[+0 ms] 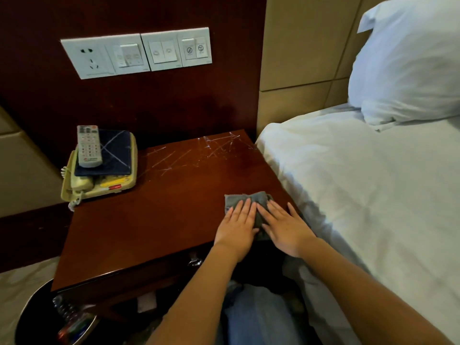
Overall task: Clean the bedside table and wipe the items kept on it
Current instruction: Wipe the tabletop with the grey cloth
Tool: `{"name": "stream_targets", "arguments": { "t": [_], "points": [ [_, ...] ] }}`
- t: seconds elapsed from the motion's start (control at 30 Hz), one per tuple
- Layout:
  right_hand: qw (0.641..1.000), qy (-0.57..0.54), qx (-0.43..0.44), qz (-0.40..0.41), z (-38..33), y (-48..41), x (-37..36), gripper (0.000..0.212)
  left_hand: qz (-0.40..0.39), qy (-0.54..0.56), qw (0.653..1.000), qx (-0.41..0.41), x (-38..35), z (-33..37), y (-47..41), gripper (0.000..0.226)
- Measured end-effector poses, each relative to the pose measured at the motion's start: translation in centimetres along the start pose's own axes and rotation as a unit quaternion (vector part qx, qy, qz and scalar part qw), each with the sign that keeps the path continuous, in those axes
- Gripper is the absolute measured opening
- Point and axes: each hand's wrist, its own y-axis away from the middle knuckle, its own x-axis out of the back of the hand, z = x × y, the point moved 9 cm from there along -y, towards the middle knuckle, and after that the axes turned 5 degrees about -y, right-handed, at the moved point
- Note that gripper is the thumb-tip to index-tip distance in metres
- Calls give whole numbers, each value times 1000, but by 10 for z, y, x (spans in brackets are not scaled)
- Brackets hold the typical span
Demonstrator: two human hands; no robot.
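Both the left hand (237, 224) and right hand (283, 226) lay flat, fingers straight, pressing the grey folded cloth (251, 202) at centre-right of frame onto the dark red-brown wooden tabletop (154, 220). Recommended: maintain even pressure, sweeping toward the scratched upper area.

A cloth (245, 201) is lying front right on the table (149, 220), left hand (237, 227) and right hand (286, 230) resting on it. A phone (99, 185) is sitting back left, a remote (88, 145) atop its stack. A bed (373, 183) is lying alongside, right.
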Motion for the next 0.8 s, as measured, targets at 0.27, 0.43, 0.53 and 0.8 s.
{"name": "stream_targets", "arguments": {
  "t": [0.27,0.43,0.53,0.8],
  "points": [
    [998,1,-60,22,40,-4,9,97,10,36,999,-27,13,27,-36,58],
    [994,-19,-104,16,59,-18,11,56,14,52,998,-31,16,32,-62,58],
    [993,-31,-114,17,66,-29,12,57,17,54,998,-38,19,29,-71,59],
    [992,47,-106,50,57,-31,29,56,3,107,994,-21,23,19,-67,58]
  ]
}}
